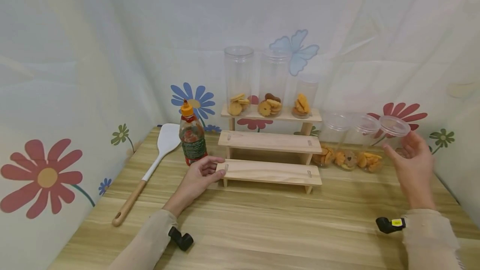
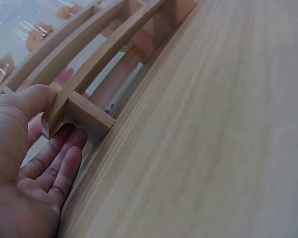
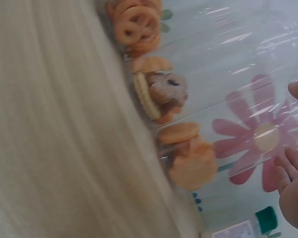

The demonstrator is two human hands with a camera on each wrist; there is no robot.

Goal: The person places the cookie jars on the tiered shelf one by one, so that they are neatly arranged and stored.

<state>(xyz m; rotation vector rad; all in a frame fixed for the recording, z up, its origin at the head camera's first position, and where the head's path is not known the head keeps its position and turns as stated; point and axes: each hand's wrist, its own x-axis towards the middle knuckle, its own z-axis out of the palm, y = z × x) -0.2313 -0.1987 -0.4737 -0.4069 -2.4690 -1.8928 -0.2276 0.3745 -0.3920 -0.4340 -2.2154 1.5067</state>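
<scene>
A three-step wooden display rack (image 1: 270,170) stands mid-table. My left hand (image 1: 199,177) grips the left end of its lowest step, thumb against the board (image 2: 75,88) and other fingers curled beside and below. To the right of the rack, three clear lidded jars with cookies stand in a row on the table. My right hand (image 1: 414,163) is around the upper part of the rightmost jar (image 1: 370,162), thumb on one side below the lid (image 1: 394,126) and fingers on the other. The right wrist view shows this jar's cookies (image 3: 191,161) low down, with my thumb and fingers near the frame's edge.
Three clear jars of cookies, a left one (image 1: 238,82), a middle one (image 1: 273,86) and a shorter one (image 1: 305,99), stand on the top step. Left of the rack are a sauce bottle (image 1: 193,141) and a white spatula (image 1: 168,136). A green-capped container (image 3: 265,220) shows beyond the jars.
</scene>
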